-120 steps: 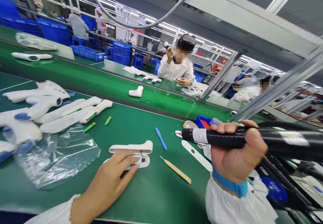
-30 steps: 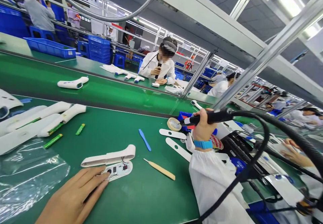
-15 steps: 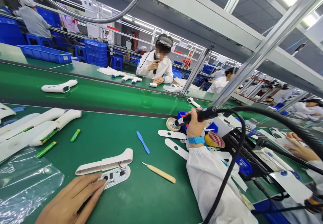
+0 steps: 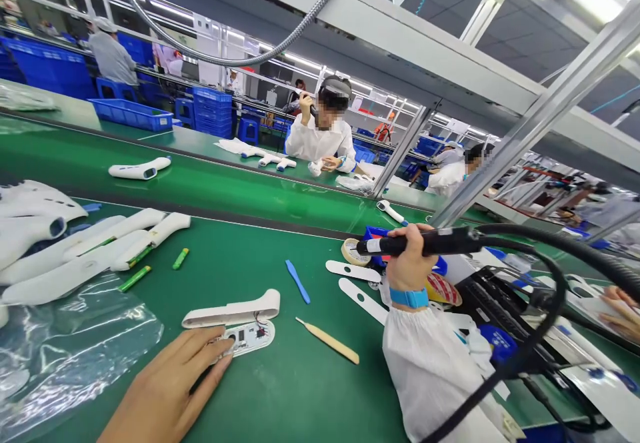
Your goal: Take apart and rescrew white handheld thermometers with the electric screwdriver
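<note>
Thermometer circuit board [image 4: 249, 336] sits bottom center with the left hand [image 4: 165, 390] resting on it, fingers together, while the right hand [image 4: 411, 256] fist-grips a black corded tool [image 4: 420, 244].

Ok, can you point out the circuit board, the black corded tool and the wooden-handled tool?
Circuit board [image 4: 249, 338]: head view, on its white face.
Black corded tool [image 4: 453, 242]: head view, on its black body.
Wooden-handled tool [image 4: 329, 342]: head view, on the middle of the wooden handle.
</note>
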Demonstrator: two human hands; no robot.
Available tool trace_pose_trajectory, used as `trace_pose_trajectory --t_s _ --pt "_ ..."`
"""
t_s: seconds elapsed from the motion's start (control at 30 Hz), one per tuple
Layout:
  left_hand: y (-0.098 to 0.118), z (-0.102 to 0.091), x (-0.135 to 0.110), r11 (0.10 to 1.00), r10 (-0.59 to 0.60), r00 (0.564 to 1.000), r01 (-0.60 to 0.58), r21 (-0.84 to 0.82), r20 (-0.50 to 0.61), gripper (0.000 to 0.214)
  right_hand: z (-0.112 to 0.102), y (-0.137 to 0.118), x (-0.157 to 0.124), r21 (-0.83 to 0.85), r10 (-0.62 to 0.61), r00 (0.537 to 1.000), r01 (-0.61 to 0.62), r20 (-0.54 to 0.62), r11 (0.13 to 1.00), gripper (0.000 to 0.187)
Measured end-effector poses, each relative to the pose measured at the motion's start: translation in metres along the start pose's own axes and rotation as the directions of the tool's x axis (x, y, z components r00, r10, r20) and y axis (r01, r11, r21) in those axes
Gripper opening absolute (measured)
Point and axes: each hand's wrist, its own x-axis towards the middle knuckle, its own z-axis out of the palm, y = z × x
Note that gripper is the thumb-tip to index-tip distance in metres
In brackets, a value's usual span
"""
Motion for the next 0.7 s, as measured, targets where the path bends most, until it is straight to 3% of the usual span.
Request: trace_pose_trajectory --t_s 0.1,0.2,0.27,0.43,0.7 --pt "0.012 -0.010 0.010 0.990 -0.077 0.997 0.077 -0.116 0.008 0.025 0.011 -0.032 -0.021 0.121 0.122 0.991 -0.127 0.044 0.984 0.019" --pt "0.028 -0.022 0.026 0.951 -0.182 0.983 0.184 -0.248 0.031 0.024 0.022 -0.063 -0.050 0.243 0.302 0.939 -0.335 0.162 0.910 0.020" --pt "0.037 -0.028 0.038 0.920 -0.231 0.971 0.236 -0.314 0.055 0.025 0.028 -0.079 -0.069 0.264 0.358 0.903 -0.415 0.238 0.871 0.020" --pt "0.044 -0.032 0.056 0.860 -0.280 0.956 0.292 -0.418 0.091 0.027 0.039 -0.100 -0.103 0.250 0.418 0.820 -0.532 0.392 0.809 0.020" --pt "0.041 -0.035 0.047 0.812 -0.289 0.944 0.331 -0.481 0.161 0.015 0.044 -0.108 -0.120 0.211 0.417 0.753 -0.579 0.509 0.787 0.023"
